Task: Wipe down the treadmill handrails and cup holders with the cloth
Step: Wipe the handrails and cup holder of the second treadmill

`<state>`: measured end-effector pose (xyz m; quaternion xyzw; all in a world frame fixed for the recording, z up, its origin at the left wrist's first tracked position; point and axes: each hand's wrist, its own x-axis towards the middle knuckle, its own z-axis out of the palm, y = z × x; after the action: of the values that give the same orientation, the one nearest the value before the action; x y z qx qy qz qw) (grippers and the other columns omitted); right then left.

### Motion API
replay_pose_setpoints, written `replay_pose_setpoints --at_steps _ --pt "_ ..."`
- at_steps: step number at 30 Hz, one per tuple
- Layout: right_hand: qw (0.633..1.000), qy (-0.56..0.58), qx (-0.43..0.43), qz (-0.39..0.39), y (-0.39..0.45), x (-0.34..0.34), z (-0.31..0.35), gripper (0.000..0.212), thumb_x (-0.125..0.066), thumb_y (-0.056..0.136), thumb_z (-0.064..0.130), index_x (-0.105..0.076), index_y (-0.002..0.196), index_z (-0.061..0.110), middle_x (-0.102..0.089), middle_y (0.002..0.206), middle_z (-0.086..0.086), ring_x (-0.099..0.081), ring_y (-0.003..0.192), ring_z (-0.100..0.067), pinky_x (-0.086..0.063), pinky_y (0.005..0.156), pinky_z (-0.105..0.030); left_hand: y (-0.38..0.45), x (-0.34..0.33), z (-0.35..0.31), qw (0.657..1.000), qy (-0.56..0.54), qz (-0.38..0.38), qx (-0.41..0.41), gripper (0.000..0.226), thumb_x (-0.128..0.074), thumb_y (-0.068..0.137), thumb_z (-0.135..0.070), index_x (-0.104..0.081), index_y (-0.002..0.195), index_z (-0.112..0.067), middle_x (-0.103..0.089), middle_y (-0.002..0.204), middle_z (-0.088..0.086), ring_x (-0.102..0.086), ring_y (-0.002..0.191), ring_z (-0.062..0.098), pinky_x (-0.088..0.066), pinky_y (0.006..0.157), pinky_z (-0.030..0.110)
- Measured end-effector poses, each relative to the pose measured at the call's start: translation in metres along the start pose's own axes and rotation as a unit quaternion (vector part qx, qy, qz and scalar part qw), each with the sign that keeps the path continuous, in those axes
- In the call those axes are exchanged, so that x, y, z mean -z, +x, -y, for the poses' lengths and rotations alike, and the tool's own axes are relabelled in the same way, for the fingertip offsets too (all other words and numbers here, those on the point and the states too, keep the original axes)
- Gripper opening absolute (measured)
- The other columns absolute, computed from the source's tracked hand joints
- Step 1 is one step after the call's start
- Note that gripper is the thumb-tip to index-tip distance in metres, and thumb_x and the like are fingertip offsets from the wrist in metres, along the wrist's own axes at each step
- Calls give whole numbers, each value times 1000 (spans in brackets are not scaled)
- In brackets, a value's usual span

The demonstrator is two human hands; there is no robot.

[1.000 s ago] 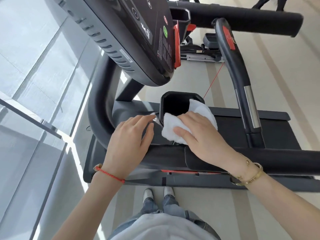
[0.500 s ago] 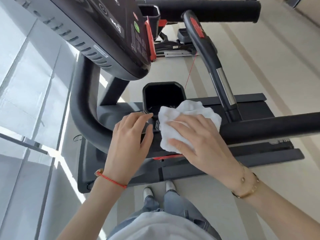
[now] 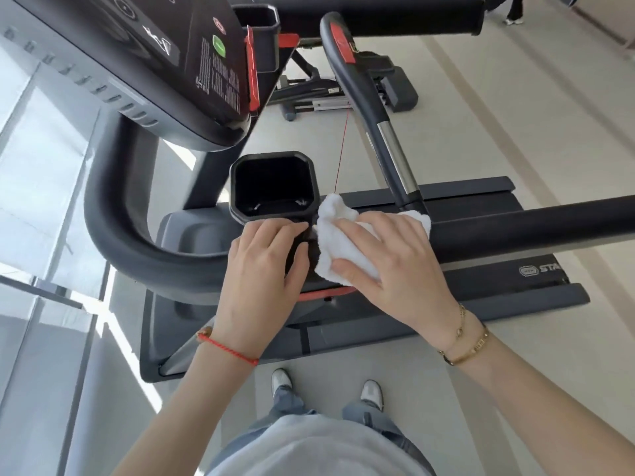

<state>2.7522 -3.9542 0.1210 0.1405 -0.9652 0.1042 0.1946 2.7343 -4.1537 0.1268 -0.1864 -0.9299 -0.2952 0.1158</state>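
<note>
A white cloth lies on the black near handrail, just right of the black square cup holder. My right hand presses flat on the cloth, fingers spread over it. My left hand rests on the rail just below the cup holder's near rim, fingers together and curled over the edge, holding nothing loose. A second cup holder sits higher up beside the console. The far handrail runs across the top.
A curved inner grip bar with a red button and a steel section rises right of the cup holder. A thin red safety cord hangs down to the cloth. The treadmill deck lies below; glass wall at left. My feet stand beside the deck.
My right hand has slid the cloth rightward along the near handrail, away from the cup holder. My left hand stays on the rail by the cup holder. The view has shifted.
</note>
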Motion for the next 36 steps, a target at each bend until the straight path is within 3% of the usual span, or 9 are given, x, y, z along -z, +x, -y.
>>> replay_pose_setpoints --at_steps 7,13,22,32,36 --pt "1000 6 19 -4 -17 17 -63 48 -45 97 57 -60 128 23 -60 112 -4 -56 99 -25 -38 94 -36 2 -32 -48 997 59 -30 37 23 -54 97 -20 -67 116 -17 -68 111 -3 -58 107 21 -34 100 39" --pt "999 19 34 17 -31 37 -121 51 -45 96 59 -58 131 25 -58 116 -1 -53 101 -22 -35 96 -33 11 -57 -85 994 76 -39 62 24 -56 96 -21 -68 116 -15 -69 108 -1 -62 106 23 -33 109 48" --pt "999 28 2 42 -54 72 -205 43 -44 97 54 -56 129 29 -55 111 4 -51 98 -21 -33 92 -33 33 -106 -157 998 51 -24 40 25 -57 96 -23 -66 118 -16 -68 113 -2 -59 110 20 -33 110 42" --pt "986 29 -160 -38 -96 124 -231 36 -56 95 45 -57 127 29 -58 109 3 -51 98 -21 -38 85 -36 61 -138 -205 999 -7 8 -37 26 -56 97 -20 -65 120 -15 -67 111 -2 -59 107 22 -36 106 41" --pt "971 26 -234 -52 -121 139 -224 34 -55 96 43 -57 126 27 -58 108 2 -52 95 -24 -42 84 -44 69 -148 -219 995 -36 43 -85 27 -54 97 -21 -64 121 -17 -67 111 -4 -59 107 20 -39 103 42"
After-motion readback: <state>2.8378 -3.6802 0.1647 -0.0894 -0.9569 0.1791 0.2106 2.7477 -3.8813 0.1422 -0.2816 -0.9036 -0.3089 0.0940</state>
